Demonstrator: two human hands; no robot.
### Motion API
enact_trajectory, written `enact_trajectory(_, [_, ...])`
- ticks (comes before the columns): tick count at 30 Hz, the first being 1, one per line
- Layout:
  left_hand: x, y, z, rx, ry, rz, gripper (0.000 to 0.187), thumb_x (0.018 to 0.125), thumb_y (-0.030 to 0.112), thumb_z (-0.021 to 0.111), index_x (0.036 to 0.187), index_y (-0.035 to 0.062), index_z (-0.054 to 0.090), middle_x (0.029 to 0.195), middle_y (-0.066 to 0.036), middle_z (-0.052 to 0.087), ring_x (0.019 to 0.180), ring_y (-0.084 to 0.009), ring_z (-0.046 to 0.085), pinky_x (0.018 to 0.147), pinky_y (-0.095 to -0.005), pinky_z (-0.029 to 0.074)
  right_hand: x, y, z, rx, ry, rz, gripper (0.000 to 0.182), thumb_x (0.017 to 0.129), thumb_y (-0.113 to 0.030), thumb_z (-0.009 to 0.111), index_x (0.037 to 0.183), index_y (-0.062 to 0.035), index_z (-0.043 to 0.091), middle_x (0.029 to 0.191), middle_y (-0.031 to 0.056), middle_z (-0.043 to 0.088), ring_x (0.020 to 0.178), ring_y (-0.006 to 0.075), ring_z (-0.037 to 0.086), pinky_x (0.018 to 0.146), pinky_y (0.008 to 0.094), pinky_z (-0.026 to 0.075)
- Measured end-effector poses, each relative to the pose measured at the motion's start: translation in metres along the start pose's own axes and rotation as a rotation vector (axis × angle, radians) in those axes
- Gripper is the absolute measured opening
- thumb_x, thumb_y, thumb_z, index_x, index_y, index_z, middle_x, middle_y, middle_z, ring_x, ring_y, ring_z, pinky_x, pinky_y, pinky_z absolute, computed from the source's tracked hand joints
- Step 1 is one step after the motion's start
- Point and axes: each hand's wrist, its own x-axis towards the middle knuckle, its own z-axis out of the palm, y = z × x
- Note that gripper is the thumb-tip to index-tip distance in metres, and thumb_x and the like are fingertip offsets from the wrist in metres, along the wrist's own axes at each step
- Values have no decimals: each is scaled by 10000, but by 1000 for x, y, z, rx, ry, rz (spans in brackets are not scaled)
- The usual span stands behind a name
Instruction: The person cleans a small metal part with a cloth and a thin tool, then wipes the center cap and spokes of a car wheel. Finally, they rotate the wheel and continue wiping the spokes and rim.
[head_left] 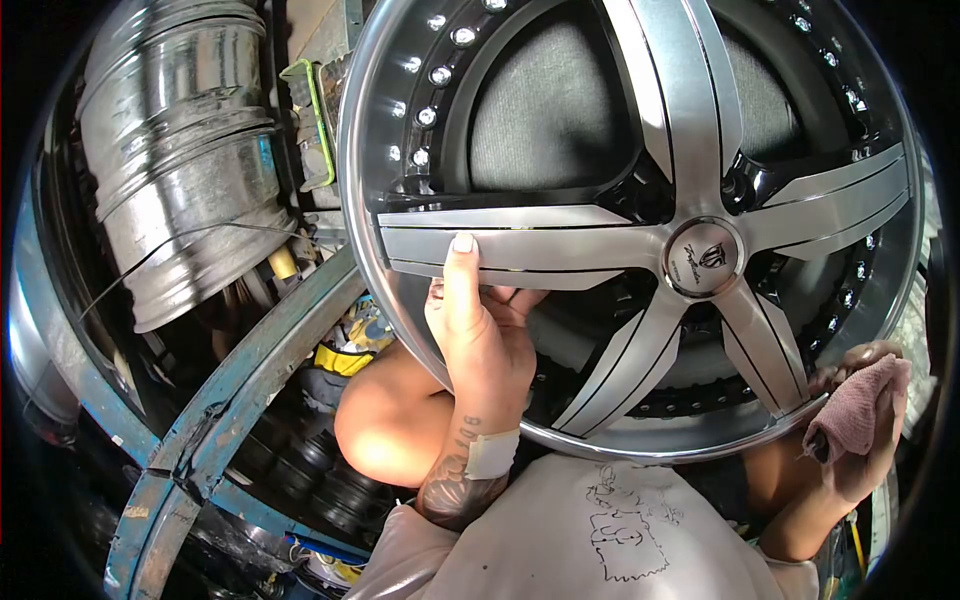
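A large alloy wheel (pixel 570 248) with brushed silver spokes, a dark inner barrel and a polished lip fills the upper right of the head view. Its round centre cap (pixel 705 258) bears a logo. My left hand (pixel 485 335) grips one spoke, with the thumb laid on its face and the fingers going behind it, partly hidden. Beside the wheel's lower right lip, my right hand (pixel 862 475) is closed around a folded pinkish cloth (pixel 868 398). Some right fingers are hidden by the cloth.
Several scuffed bare metal rims (pixel 190 190) are stacked at the upper left. A worn blue metal frame (pixel 255 350) curves along the left side. A yellow-green edged bracket (pixel 322 130) stands between rims and wheel. My knee (pixel 395 415) is under the wheel's lower left edge.
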Motion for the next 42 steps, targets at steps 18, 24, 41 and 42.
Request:
enact_trajectory(18, [1, -4, 0, -1, 31, 15, 248, 930, 348, 652, 913, 110, 586, 730, 14, 579, 627, -86, 552, 611, -334, 578, -2, -2, -15, 31, -10, 89, 408, 964, -344, 474, 1109, 37, 457, 926, 135, 493, 748, 199, 575, 701, 330, 499])
enact_trajectory(24, [-1, -2, 3, -2, 60, -2, 256, 929, 346, 654, 935, 100, 583, 732, 8, 578, 612, -98, 539, 600, -325, 559, -2, -3, -11, -37, 3, 63, 464, 955, -401, 475, 1111, 36, 457, 928, 135, 497, 739, 193, 574, 698, 315, 496])
enact_trajectory(41, [4, -5, -10, -66, -20, 16, 254, 953, 286, 639, 1003, 41, 591, 829, -65, 671, 721, -135, 676, 674, -347, 634, -6, 0, -3, -22, 63, 48, 432, 965, -383, 466, 1090, 31, 459, 927, 136, 498, 725, 189, 568, 675, 300, 484])
enact_trajectory(42, [3, -4, -7, -67, -18, 14, 249, 953, 282, 640, 1001, 43, 591, 826, -62, 668, 717, -132, 673, 671, -344, 633, -6, -1, -2, -25, 64, 39, 433, 966, -385, 466, 1089, 30, 457, 931, 136, 497, 728, 190, 569, 675, 300, 484])
